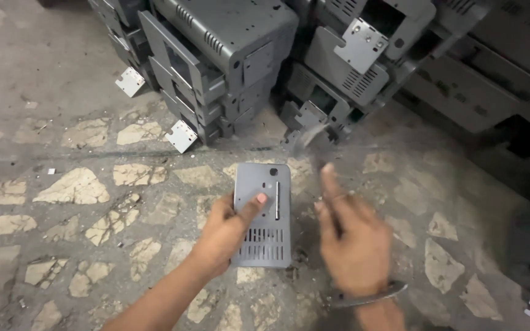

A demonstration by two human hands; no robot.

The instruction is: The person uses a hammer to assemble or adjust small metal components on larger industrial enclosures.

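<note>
My left hand (223,232) presses its fingers flat on a grey metal box (264,214) on the floor (75,153), while my blurry right hand (354,236) curls tight around a hammer (314,144).

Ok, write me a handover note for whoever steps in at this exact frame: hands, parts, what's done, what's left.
Left hand: thumb presses the flat grey slotted metal panel onto the cracked stone floor.
Right hand: raised beside the panel, gripping a motion-blurred hammer.
Done: grey metal housings stacked behind.
Left: cannot tell how far the panel's hammering has got.
</note>
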